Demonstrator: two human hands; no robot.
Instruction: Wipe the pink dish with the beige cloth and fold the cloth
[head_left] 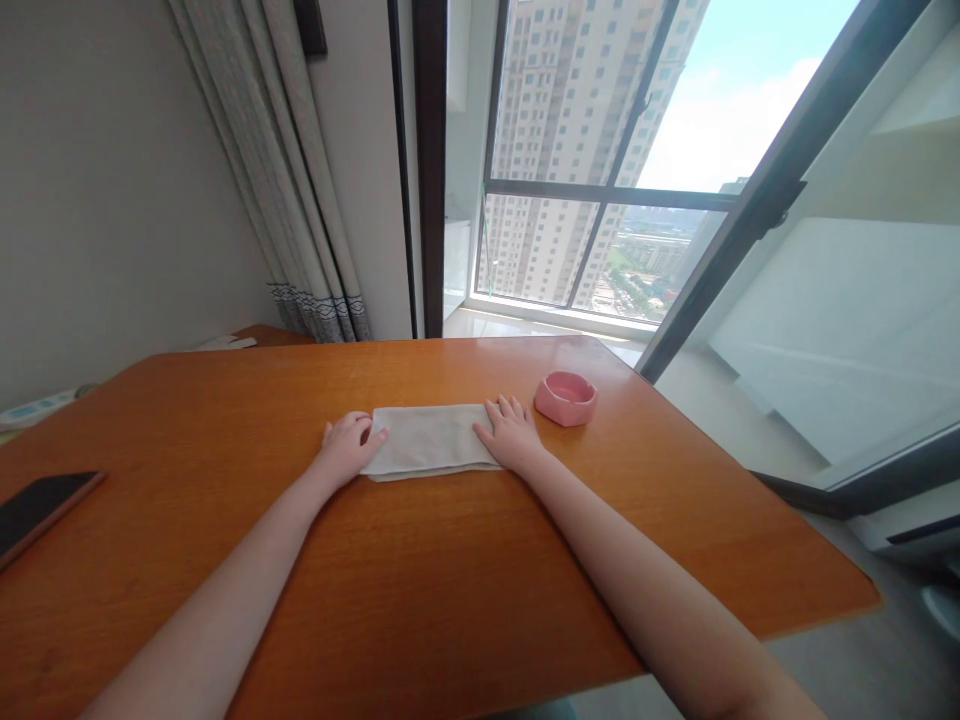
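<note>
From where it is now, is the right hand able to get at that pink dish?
Probably yes. The right hand lies on the right end of the folded cloth, fingers spread, and the pink dish sits close by on its right. Nothing visible stands between them.

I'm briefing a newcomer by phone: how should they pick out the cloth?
Find the wooden table before the window. Left of its pink bowl lies the cloth. Unlike that raised bowl or the dark slab farther left, it is flat, folded and whitish.
</note>
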